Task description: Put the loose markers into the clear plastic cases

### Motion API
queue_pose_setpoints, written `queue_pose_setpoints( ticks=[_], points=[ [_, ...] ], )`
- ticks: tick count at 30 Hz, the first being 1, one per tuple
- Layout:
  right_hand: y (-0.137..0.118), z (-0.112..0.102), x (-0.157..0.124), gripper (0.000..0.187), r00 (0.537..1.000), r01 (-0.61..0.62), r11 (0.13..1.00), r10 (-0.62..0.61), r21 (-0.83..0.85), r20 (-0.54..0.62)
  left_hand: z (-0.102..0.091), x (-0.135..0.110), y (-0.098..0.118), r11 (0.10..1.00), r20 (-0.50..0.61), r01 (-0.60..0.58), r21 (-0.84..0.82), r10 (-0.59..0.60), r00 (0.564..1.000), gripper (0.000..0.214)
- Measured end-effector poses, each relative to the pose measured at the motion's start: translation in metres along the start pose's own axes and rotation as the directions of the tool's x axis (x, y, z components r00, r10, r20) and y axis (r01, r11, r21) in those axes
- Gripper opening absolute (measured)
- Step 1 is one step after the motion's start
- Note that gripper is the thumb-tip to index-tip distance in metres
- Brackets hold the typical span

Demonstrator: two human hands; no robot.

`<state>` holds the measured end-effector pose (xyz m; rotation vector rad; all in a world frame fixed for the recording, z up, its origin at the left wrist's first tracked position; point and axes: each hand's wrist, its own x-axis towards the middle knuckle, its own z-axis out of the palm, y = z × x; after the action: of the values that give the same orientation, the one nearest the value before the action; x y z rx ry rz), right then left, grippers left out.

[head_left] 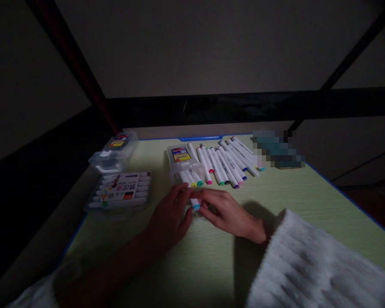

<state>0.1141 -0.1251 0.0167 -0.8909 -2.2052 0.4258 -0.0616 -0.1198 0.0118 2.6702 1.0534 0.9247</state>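
Observation:
A white marker (194, 202) with a light blue end lies between my two hands, pointing toward me. My left hand (170, 214) curls at its left side, fingertips and thumb close around it. From the right, my right hand (223, 211) has bent fingers pressed against the same marker. Just beyond the fingers is a clear plastic marker case (181, 155) with a yellow and dark label. Markers with yellow and green ends (192, 177) show inside its near part. Clear plastic under the hands is partly hidden by them.
Several loose white markers (226, 164) with coloured ends lie right of the case. A clear case (114, 149) and a flat case filled with markers (122, 191) are at the left. A blurred-out object (279, 152) lies at the back right of the blue-edged table (291, 192).

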Motion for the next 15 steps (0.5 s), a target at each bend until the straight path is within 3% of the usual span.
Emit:
queue_pose_setpoints(
  ticks=[15],
  points=[
    [0.0007,-0.001,-0.0031,0.015,1.0,-0.025,1.0,0.026,-0.016,0.011,0.0012,-0.002,-0.001,1.0,-0.007,0.004,-0.01,-0.004,1.0,0.041]
  ],
)
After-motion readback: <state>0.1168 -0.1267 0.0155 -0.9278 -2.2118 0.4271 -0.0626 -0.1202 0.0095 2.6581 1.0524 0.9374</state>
